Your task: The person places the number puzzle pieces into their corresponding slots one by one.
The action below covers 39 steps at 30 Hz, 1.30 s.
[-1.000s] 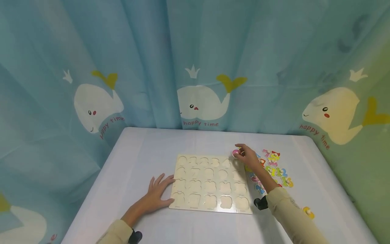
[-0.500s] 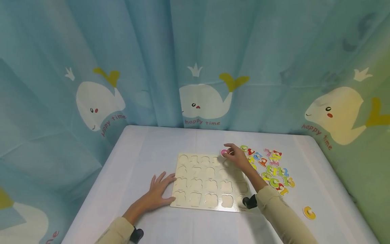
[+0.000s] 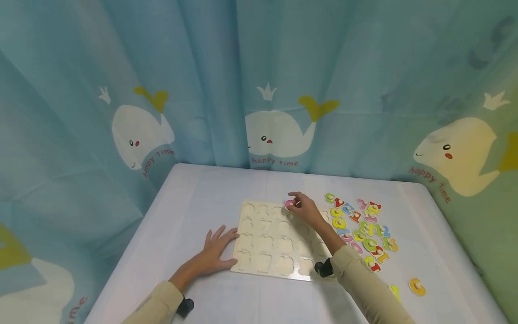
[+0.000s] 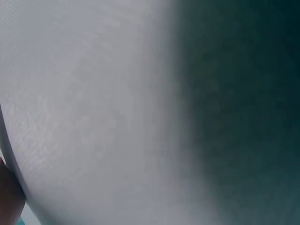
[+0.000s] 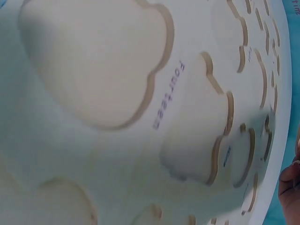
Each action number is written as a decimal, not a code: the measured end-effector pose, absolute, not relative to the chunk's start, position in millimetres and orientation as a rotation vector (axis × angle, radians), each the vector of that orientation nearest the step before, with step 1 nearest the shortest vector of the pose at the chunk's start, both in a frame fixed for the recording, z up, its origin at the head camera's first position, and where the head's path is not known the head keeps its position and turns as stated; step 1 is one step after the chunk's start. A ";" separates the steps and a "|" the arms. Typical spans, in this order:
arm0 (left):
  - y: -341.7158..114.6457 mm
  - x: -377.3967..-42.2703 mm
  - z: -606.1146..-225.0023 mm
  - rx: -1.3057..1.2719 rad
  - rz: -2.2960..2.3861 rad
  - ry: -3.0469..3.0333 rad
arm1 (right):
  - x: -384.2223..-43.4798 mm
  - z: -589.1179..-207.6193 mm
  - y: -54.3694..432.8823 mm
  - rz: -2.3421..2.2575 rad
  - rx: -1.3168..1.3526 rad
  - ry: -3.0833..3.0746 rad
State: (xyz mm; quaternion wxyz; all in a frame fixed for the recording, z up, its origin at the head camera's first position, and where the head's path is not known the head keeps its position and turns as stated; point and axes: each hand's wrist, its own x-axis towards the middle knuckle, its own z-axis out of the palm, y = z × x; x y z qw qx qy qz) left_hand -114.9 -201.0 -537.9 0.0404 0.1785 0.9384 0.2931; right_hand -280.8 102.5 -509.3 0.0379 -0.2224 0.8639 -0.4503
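- A pink piece (image 3: 289, 204) is held over the far edge of a cut-out wooden board (image 3: 274, 258), near its top row of recesses; whether the board is touched by it cannot be told.
- The piece is pinched by the right hand (image 3: 305, 209), its grip closed on it at the fingertips; a light, level pinch would probably allow the outline to be turned freely.
- The recess shape is best matched before any lowering, and the piece is best pressed flat rather than forced at a tilt.
- The board's left edge is touched by the left hand (image 3: 216, 252), that grip spread with nothing clasped; light pressure there should keep the board from being slid.
- In the right wrist view, a recess is labelled "Fourteen" (image 5: 169, 96); such printed words could be used as a check.
- Loose number pieces (image 3: 369, 245) are scattered on the table (image 3: 202, 193) beyond the right forearm.
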 end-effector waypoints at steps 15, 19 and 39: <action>-203.7 -114.0 -541.5 0.562 0.868 2.863 | -276.4 -519.1 74.3 -1.339 -0.783 2.641; -203.3 -112.7 -541.3 0.555 0.865 2.860 | -274.2 -524.3 61.3 -1.301 -0.823 2.634; -201.4 -116.0 -541.0 0.578 0.838 2.853 | -265.4 -530.0 12.0 -1.223 -0.806 2.619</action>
